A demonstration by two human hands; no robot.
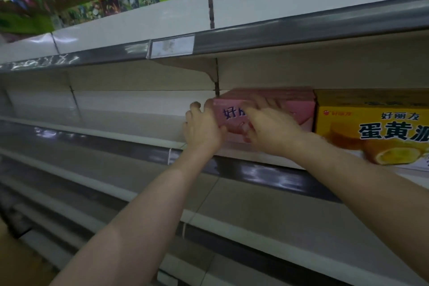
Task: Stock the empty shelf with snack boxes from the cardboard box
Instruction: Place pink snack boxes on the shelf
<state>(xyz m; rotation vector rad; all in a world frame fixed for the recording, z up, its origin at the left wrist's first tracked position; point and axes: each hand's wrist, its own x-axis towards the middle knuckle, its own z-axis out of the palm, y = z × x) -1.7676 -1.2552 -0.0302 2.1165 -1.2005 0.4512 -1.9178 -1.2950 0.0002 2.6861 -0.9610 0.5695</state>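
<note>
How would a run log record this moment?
step: setting pink box on shelf | left hand: grips left end | right hand: presses front | neighbour: yellow box, right

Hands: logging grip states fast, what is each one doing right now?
Left hand: grip closed round the left end of the pink snack box.
Right hand: open, fingers pressed against the box's front.

Shelf (pixel 116 125) is lying open left of the pink box (pixel 290 109); yellow box (pixel 371 127) is blocking its right side, upper shelf (pixel 301 30) overhanging.
</note>
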